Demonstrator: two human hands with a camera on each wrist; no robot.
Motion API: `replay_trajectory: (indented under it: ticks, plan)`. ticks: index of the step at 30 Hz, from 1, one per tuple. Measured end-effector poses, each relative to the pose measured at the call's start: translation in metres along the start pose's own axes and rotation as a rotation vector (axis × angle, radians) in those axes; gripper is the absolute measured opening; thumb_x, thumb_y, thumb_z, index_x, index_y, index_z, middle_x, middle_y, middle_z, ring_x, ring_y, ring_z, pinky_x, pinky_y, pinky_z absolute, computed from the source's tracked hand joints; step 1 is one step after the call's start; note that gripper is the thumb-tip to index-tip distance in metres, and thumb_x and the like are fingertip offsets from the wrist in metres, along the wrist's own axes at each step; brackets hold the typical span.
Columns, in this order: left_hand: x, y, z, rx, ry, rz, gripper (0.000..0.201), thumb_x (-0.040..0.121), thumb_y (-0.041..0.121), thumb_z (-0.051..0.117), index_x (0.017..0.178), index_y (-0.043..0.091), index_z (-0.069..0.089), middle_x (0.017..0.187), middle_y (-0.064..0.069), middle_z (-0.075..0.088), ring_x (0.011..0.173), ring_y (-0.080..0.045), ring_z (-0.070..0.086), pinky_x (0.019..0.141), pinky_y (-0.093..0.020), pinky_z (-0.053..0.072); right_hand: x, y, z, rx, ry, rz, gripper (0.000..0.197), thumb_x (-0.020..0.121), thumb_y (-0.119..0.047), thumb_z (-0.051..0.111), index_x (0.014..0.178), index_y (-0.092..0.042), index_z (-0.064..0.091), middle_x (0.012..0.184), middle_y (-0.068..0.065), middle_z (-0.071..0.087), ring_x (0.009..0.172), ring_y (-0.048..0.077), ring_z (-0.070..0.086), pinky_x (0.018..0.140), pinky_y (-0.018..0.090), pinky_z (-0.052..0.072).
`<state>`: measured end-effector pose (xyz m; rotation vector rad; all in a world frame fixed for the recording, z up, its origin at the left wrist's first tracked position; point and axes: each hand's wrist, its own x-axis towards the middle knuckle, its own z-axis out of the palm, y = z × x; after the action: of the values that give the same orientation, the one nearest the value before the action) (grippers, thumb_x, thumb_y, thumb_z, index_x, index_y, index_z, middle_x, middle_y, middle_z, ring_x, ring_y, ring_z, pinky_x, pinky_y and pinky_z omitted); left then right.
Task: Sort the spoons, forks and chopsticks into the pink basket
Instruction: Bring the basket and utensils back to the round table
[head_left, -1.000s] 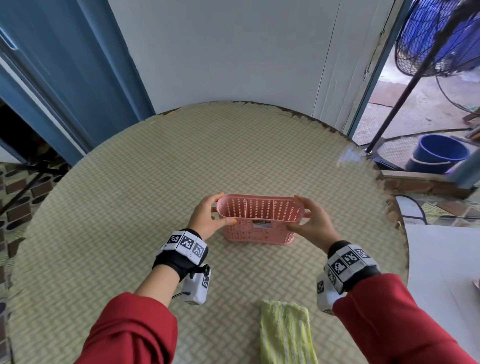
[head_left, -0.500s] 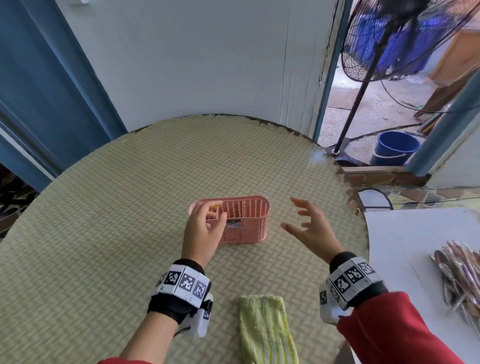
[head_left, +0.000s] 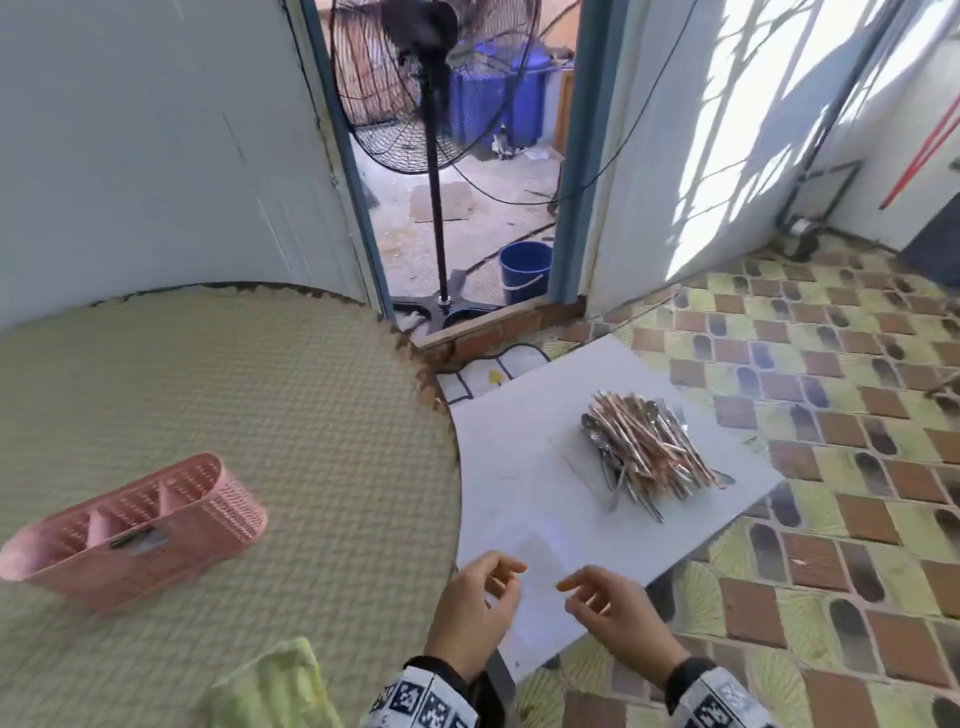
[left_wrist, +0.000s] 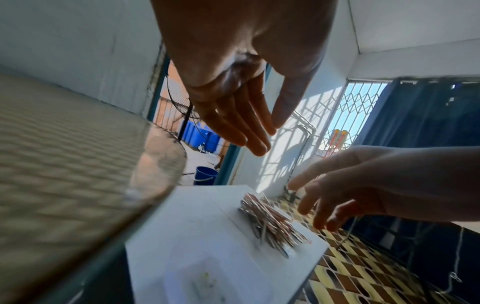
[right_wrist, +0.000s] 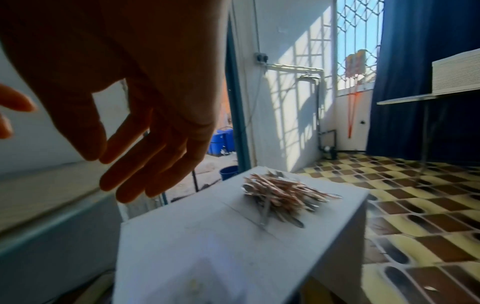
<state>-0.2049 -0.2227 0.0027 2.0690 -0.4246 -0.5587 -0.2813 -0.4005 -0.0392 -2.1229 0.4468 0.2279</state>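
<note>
The pink basket stands empty on the round woven-top table, at the left of the head view, with dividers inside. A mixed pile of chopsticks, spoons and forks lies on a low white table to the right. My left hand and right hand hover side by side over the near end of the white table, short of the pile. Both have loose, empty fingers.
A yellow-green cloth lies at the round table's near edge. Beyond the doorway stand a black pedestal fan and a blue bucket. Patterned floor tiles surround the white table on the right.
Both hands let go of the pink basket and swung right, to the white table. The head view turned right, so the basket now sits at the far left and the cutlery pile is in view.
</note>
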Motion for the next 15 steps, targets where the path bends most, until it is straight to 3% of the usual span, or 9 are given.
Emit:
replay_trajectory:
  ticks: [4, 8, 12, 15]
  plan:
    - [0.03, 0.017, 0.069, 0.056, -0.102, -0.032, 0.02, 0.086, 0.017, 0.057, 0.076, 0.035, 0.059, 0.074, 0.01, 0.062, 0.064, -0.002, 0.053, 0.065, -0.015, 0.044, -0.015, 0.067, -0.047, -0.02, -0.009, 0.096, 0.018, 0.084, -0.016, 0.064, 0.084, -0.034, 0.061, 0.071, -0.005, 0.059, 0.062, -0.004, 0.056, 0.058, 0.01, 0.042]
    - [0.054, 0.036, 0.12, 0.058, -0.146, -0.093, 0.022, 0.086, 0.015, 0.054, 0.075, 0.033, 0.058, 0.082, -0.003, 0.068, 0.073, -0.014, 0.059, 0.069, -0.021, 0.047, -0.017, 0.112, -0.089, -0.026, -0.033, 0.168, 0.012, 0.088, -0.016, 0.06, 0.096, -0.023, 0.063, 0.081, -0.007, 0.06, 0.068, 0.001, 0.055, 0.062, 0.013, 0.045]
    - [0.086, 0.051, 0.153, 0.046, -0.161, -0.144, 0.021, 0.086, 0.013, 0.053, 0.075, 0.03, 0.06, 0.083, -0.006, 0.068, 0.076, -0.017, 0.06, 0.076, -0.028, 0.051, 0.01, 0.137, -0.122, 0.002, -0.001, 0.205, 0.009, 0.088, -0.019, 0.06, 0.094, -0.025, 0.061, 0.092, -0.005, 0.063, 0.082, 0.009, 0.06, 0.076, 0.024, 0.053]
    - [0.127, 0.059, 0.173, 0.063, -0.154, -0.172, 0.016, 0.084, 0.012, 0.054, 0.078, 0.024, 0.063, 0.082, -0.006, 0.067, 0.081, -0.021, 0.063, 0.08, -0.034, 0.053, 0.048, 0.144, -0.148, 0.052, 0.058, 0.246, 0.01, 0.09, -0.012, 0.057, 0.097, -0.017, 0.062, 0.085, -0.004, 0.062, 0.077, 0.008, 0.059, 0.068, 0.017, 0.049]
